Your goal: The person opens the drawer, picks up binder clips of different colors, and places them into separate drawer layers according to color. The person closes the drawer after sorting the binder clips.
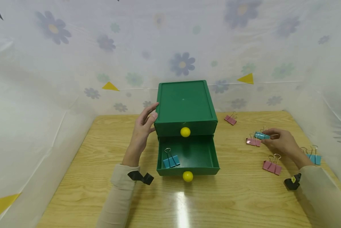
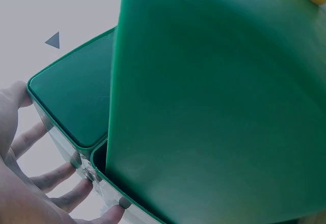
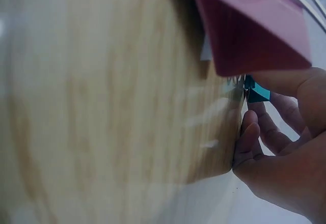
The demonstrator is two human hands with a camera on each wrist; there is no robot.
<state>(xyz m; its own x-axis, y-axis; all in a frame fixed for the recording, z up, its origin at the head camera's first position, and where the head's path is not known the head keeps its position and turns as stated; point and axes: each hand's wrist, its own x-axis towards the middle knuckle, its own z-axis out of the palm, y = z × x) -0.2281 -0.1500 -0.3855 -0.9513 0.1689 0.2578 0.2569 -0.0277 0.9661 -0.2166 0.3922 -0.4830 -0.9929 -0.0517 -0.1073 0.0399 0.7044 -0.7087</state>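
A green two-drawer box (image 1: 184, 101) stands on the table with its lower drawer (image 1: 199, 158) pulled out. Inside that drawer, at the left, lies a blue binder clip (image 1: 171, 161). My left hand (image 1: 142, 129) rests against the box's left side; in the left wrist view its spread fingers (image 2: 56, 178) touch the wall. At the right, my right hand (image 1: 283, 142) pinches another blue binder clip (image 1: 261, 135) between thumb and fingers, right beside a pink binder clip (image 1: 253, 142). The right wrist view shows this blue clip (image 3: 259, 92) at the fingertips, partly hidden.
A pink binder clip (image 1: 272, 167) lies in front of the right hand, and a further pink clip (image 1: 230, 119) is near the table's back edge. Another blue clip (image 1: 313, 159) sits by the right edge, behind the wrist. Yellow knobs (image 1: 188, 176) stick out from the drawers.
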